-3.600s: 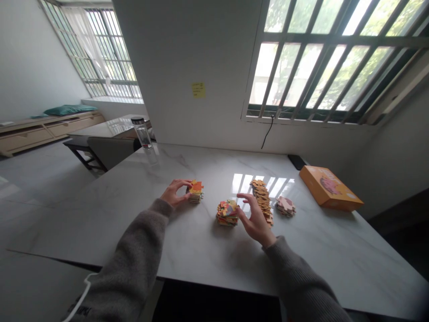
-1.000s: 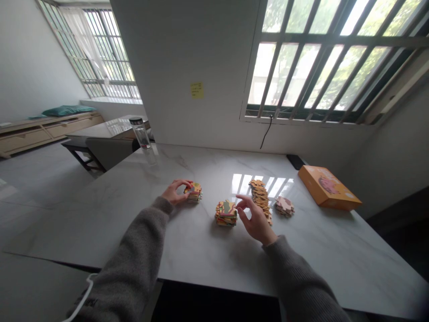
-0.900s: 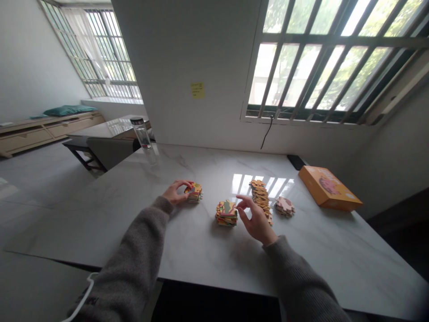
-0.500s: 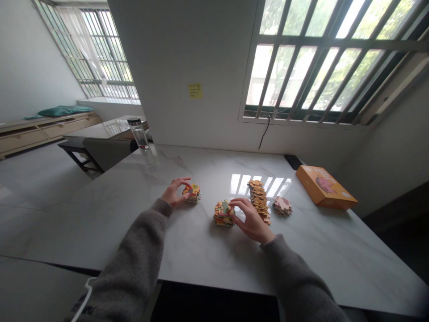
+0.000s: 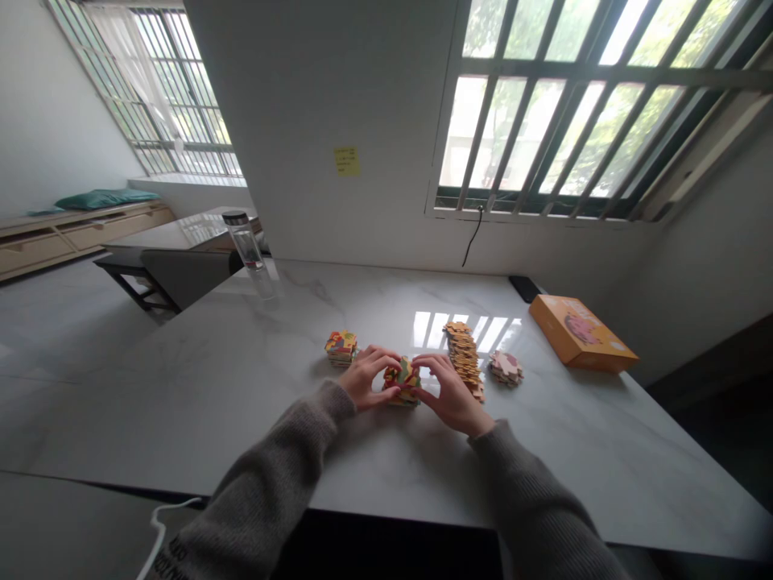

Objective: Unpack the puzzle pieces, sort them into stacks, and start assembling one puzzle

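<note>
A stack of colourful jigsaw puzzle pieces (image 5: 403,379) sits on the table between my hands. My left hand (image 5: 369,380) curves around its left side, thumb and fingertips at the upper pieces. From the right, my right hand (image 5: 448,393) pinches the same stack with thumb and fingers. A neater stack of red and yellow puzzle pieces (image 5: 341,346) lies just beyond my left hand. Behind my right hand runs a long overlapping row of brown-edged puzzle pieces (image 5: 464,362), and right of it is a small pile of pale pink pieces (image 5: 506,367).
An orange box (image 5: 580,333) with a pink picture lies on the right of the white marble-look table (image 5: 254,403). A black phone (image 5: 524,288) is near the wall. At the far left corner stands a clear bottle (image 5: 245,242). A white cable (image 5: 158,524) hangs at the front edge.
My left hand has left the red and yellow stack and moved right to the middle stack. My right hand stays at that middle stack. The view has shifted slightly.
</note>
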### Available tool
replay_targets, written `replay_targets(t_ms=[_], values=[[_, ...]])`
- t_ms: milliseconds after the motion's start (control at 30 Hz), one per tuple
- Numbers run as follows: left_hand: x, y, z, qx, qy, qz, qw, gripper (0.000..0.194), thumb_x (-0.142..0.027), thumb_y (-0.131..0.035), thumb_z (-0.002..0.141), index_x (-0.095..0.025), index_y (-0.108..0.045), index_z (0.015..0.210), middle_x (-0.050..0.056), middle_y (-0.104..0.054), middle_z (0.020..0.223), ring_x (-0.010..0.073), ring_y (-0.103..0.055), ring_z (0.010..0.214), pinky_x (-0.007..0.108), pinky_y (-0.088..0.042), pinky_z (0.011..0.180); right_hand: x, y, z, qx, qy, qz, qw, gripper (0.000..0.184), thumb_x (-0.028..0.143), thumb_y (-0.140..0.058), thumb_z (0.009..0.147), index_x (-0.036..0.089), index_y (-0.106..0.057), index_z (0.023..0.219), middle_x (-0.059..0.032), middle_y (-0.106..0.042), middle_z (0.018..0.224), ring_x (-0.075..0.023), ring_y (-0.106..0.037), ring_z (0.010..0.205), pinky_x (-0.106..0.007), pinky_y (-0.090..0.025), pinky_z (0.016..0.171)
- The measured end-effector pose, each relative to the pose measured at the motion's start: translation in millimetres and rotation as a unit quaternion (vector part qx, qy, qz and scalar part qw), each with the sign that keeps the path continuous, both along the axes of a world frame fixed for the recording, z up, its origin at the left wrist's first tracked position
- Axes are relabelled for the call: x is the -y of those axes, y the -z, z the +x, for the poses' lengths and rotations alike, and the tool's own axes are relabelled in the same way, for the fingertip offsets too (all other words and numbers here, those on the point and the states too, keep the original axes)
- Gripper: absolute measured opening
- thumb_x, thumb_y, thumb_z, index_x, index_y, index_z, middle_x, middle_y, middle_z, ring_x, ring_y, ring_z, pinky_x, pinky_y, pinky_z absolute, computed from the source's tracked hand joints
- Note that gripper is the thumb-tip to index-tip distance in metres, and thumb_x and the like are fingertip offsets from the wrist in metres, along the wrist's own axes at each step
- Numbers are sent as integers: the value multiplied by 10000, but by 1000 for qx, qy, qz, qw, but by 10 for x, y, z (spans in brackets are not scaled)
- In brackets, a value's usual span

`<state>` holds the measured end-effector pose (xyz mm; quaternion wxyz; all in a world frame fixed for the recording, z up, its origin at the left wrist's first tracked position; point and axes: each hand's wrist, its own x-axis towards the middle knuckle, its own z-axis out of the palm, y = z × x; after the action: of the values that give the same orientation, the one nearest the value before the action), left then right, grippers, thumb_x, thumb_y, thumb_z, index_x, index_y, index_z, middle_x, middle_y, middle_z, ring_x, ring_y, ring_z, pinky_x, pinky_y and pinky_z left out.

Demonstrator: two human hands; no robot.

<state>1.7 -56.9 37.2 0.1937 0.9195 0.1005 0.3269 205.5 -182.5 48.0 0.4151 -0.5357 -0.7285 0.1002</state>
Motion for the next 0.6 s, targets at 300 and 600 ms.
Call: replay_targets(t_ms=[300,600], values=[[-215,-132,-237,43,-52,-17,998,200,-251,-679,815,-228,-643,1011,70,-665,1177,248,-581,1114,442,-451,1028,23,5,-53,-18,27,28,999,397,243,-598,933,271,-508,1319,-111,-548,1336,-280,-502,1260,-490,-489,1022],[-929,42,-870,26,-210,-64,975,207,-250,-652,757,-257,-680,962,57,-689,1149,291,-573,1137,520,-416,1063,0,60,-24,-24,39,30,999,393,223,-526,965,260,-479,1353,-97,-628,1118,-251,-604,1069,-472,-522,948]])
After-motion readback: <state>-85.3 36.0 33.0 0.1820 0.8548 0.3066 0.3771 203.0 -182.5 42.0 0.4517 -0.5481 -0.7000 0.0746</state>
